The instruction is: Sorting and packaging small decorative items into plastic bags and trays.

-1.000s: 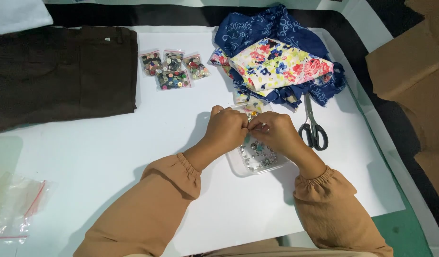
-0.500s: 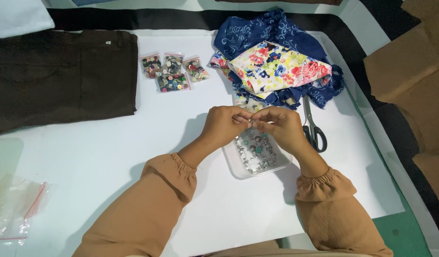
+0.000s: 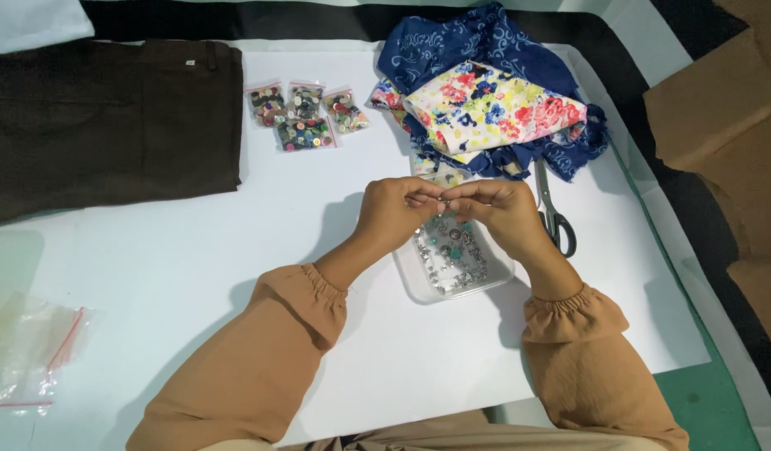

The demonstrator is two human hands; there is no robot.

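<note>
We saw the left hand [image 3: 398, 209] and right hand [image 3: 494, 209] meet fingertip to fingertip, pinched together on something too small to identify, directly above the clear rectangular plastic tray of small metal fasteners [image 3: 452, 263] on the white desk [image 3: 193, 276].

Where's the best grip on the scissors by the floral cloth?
Take the scissors by the dark handle loops, coming from the person's near side. The loops lie bare on the white sheet; the blades point away, with tips at the blue cloth.
</note>
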